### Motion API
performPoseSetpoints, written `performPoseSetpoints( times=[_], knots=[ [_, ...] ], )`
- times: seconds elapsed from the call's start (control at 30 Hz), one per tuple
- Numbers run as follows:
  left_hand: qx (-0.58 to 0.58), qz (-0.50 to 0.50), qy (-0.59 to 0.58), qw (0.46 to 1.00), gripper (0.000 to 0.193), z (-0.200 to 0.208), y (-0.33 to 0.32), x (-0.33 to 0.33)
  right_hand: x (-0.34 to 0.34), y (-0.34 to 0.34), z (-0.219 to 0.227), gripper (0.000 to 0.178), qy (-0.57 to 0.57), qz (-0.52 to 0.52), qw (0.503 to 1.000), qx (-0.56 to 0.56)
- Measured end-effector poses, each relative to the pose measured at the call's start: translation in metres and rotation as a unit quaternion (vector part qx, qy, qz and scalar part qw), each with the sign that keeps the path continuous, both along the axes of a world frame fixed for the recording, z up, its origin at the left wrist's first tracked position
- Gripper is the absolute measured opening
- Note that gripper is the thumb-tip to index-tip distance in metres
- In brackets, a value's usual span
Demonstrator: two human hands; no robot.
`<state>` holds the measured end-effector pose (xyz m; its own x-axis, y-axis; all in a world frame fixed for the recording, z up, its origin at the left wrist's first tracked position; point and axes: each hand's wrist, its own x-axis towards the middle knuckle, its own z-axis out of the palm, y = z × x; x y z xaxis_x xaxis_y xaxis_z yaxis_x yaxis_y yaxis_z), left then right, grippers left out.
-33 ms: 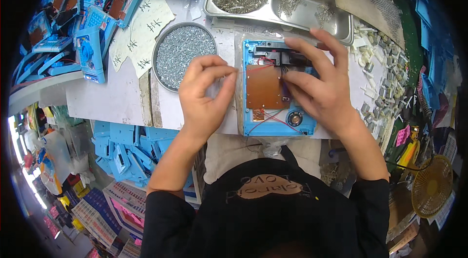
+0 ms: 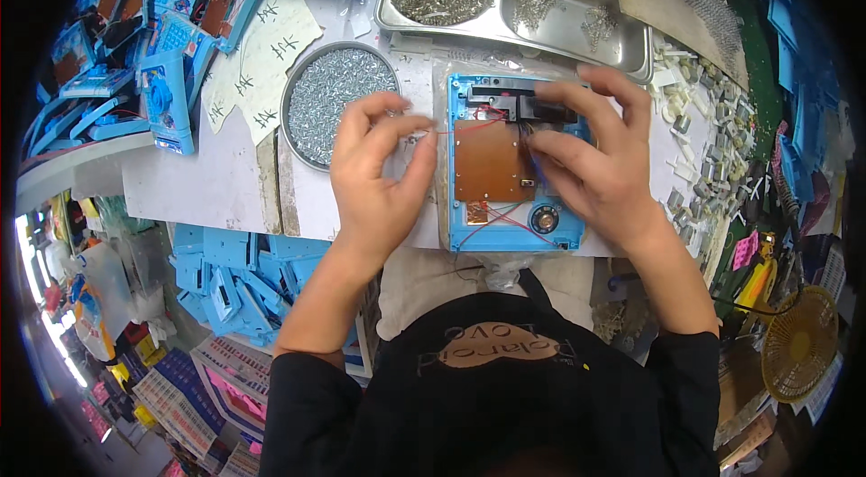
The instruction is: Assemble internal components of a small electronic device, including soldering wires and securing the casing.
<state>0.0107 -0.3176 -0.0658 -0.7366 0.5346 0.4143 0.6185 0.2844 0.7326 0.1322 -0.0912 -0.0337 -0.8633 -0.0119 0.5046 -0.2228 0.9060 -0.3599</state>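
Note:
An open blue plastic case point(image 2: 460, 235) lies in front of me, holding a brown circuit board point(image 2: 487, 161), a small round speaker point(image 2: 544, 219) and a black part point(image 2: 494, 105) along its far end. Left of the case, my left hand point(image 2: 383, 161) pinches a thin red wire point(image 2: 456, 131) that runs back to the board's far edge. My right hand point(image 2: 600, 152) arches over the case's right side. Its fingers are spread, the lower ones at the board's right edge beside dark wires; what lies under the palm is hidden.
A round bowl of screws point(image 2: 338, 89) stands to the left. A steel tray point(image 2: 636, 53) with small springs is at the back. Loose metal and white parts point(image 2: 690, 134) lie right; blue cases point(image 2: 167, 98) are piled far left. A yellow fan point(image 2: 799, 346) is at lower right.
My left fingers have parted slightly and the red wire now shows stretched from them to the board. The right hand has shifted a little to the right; the case has barely moved.

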Motion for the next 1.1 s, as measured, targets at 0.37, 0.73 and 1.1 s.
performPoseSetpoints(
  times=[0.37,0.73,1.1],
  knots=[
    [-0.076,-0.21,-0.011,0.975,0.023,0.042,0.067,0.008,0.009,0.012,-0.01,0.029,0.052,0.002,0.994,-0.092],
    [-0.042,-0.211,-0.052,0.975,0.017,0.032,0.07,0.01,0.018,0.015,-0.006,0.027,0.056,0.0,0.987,-0.149],
    [0.01,-0.177,-0.112,0.978,0.015,0.028,0.072,0.02,0.245,0.121,-0.004,0.029,0.242,-0.423,0.75,-0.448]
  ],
)
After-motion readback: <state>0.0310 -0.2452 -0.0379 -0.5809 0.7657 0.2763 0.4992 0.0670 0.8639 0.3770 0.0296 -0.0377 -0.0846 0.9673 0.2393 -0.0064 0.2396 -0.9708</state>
